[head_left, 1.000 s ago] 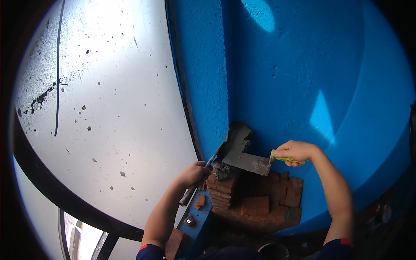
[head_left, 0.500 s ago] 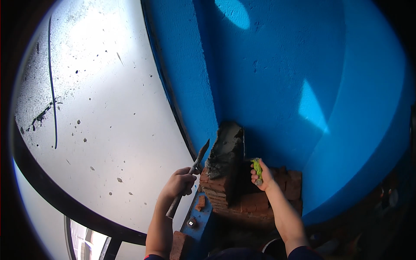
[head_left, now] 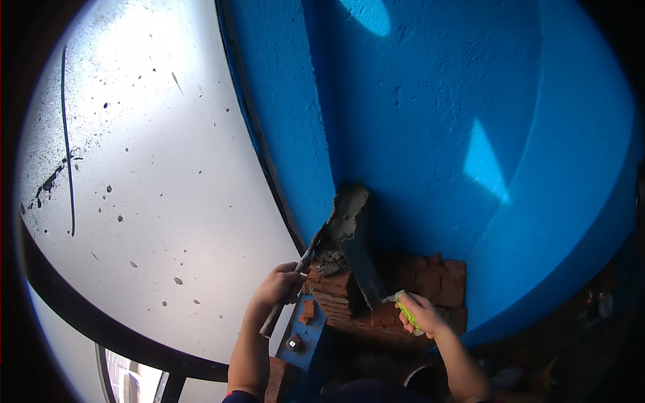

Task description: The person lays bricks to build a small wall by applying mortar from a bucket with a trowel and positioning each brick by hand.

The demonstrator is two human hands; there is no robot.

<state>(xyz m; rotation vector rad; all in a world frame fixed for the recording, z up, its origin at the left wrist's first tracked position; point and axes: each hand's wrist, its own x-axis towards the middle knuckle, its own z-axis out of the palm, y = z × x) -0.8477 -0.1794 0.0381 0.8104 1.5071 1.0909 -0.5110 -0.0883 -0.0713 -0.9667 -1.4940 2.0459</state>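
Observation:
My left hand (head_left: pixel 279 285) is closed round a mortar-stained stick-like tool (head_left: pixel 311 250) with a narrow, blade-like end. Its far end reaches the left edge of the grey mortar (head_left: pixel 349 207) spread on top of a low brick wall (head_left: pixel 330 295). In my right hand (head_left: pixel 426 316) is a trowel with a yellow-green handle (head_left: pixel 408 318). The trowel's long dark blade (head_left: pixel 364 272) slants along the right face of the mortar, tilted on edge. Whether the blade touches the mortar I cannot tell.
Blue walls (head_left: pixel 430 134) meet behind the bricks. A large white panel (head_left: pixel 168 201) spotted with dark specks fills the left. On a blue ledge (head_left: pixel 306 329) lie a brick piece (head_left: pixel 307 311) and a small dark object (head_left: pixel 293 342). More bricks (head_left: pixel 430 282) stand right of the wall.
My right hand has moved down and slightly right, and the trowel blade has turned so its face shows. The left hand's tool has shifted slightly, its end now against the mortar edge.

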